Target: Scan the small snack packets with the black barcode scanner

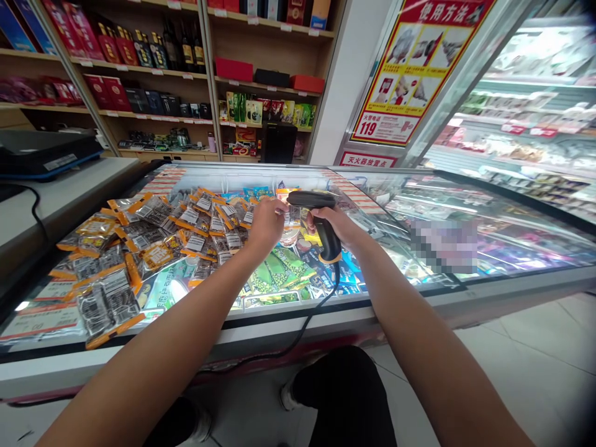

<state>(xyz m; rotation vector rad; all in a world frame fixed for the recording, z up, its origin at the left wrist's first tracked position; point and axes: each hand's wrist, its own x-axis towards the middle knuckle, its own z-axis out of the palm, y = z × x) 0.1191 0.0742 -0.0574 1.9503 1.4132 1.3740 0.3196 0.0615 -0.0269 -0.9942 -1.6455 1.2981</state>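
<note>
The right hand (338,225) grips a black scanner (319,220) by its handle, above the freezer (419,298) lid. The left hand (265,225), fingers curled, touches the scanner's head over orange packets (139,242). Its cable (298,335) hangs down.

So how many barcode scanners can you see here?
1. The barcode scanner is held in the right hand above the glass-topped freezer, beside the left hand. Others could be hidden on the counter at left.
</note>
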